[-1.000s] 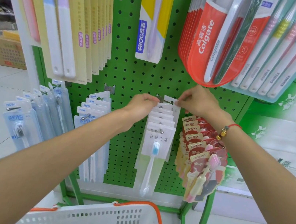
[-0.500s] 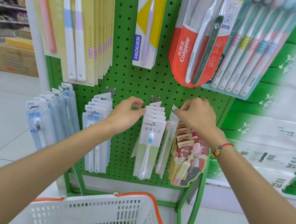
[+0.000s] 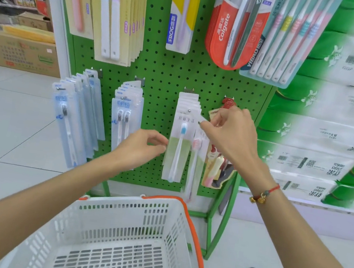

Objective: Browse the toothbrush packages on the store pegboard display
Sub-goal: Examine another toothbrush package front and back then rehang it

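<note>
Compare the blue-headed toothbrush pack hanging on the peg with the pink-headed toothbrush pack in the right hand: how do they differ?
The blue-headed toothbrush pack hangs on its peg at the front of its row; the pink-headed toothbrush pack is off the peg, pinched at its top by the right hand. The blue-headed one faces squarely forward; the pink-headed one sits lower and partly behind it. Both are clear packs holding one white-handled brush.

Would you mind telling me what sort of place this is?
Most likely a supermarket: a green pegboard hung with toothbrush packages, a shopping basket below, and stacked tissue packs alongside.
</note>
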`<state>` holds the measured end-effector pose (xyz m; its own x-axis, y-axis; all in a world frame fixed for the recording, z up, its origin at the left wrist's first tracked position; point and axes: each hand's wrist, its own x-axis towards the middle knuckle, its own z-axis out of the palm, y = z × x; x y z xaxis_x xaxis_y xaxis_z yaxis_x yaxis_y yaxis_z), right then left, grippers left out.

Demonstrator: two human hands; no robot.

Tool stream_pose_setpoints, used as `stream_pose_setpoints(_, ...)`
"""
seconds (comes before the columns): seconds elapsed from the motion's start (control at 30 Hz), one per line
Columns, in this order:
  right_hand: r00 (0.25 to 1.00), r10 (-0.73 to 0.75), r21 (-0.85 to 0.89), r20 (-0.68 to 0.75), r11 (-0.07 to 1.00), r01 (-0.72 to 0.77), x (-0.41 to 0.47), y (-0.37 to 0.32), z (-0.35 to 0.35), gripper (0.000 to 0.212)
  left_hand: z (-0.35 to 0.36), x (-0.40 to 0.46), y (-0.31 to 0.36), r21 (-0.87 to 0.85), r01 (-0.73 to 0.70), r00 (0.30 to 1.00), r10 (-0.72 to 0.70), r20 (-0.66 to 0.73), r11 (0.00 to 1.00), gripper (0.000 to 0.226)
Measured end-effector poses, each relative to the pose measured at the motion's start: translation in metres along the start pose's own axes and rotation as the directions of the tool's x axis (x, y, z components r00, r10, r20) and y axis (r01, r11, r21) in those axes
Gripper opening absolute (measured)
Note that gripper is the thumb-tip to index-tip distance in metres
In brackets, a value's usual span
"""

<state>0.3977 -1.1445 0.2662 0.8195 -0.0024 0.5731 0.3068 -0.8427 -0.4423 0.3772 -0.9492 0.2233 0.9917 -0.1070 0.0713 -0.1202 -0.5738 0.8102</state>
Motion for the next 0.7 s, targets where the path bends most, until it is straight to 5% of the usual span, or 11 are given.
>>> stream_pose_setpoints(0.2, 0.975, -0.060, 0.196, 0.212, 0.981, 0.018, -0.023, -0.010, 0.006, 0.010, 0.015, -0.018, -0.029, 0.001, -0.004, 0.998, 0.004, 0.064, 1.000, 0.041)
stream_pose_setpoints(0.4, 0.896, -0.043, 0.353, 0.442, 0.927, -0.130, -0.022, -0.019, 0.018, 0.015, 0.011, -0.021, -0.044, -0.101, -0.044, 0.987, 0.059, 0.153, 0.994, 0.017)
stream_pose_setpoints(0.53, 0.918, 0.024, 0.519, 0.396, 0.819, -0.245, -0.024, -0.019, 0.034, 0.021, 0.008, -0.019, -0.049, -0.192, -0.031, 0.993, 0.052, 0.104, 0.981, 0.016)
stream_pose_setpoints(0.7, 0.949, -0.063, 0.525, 0.308, 0.843, -0.115, -0.040, -0.008, 0.059, 0.034, 0.010, -0.016, -0.059, -0.215, -0.064, 0.990, 0.088, 0.108, 0.974, 0.017)
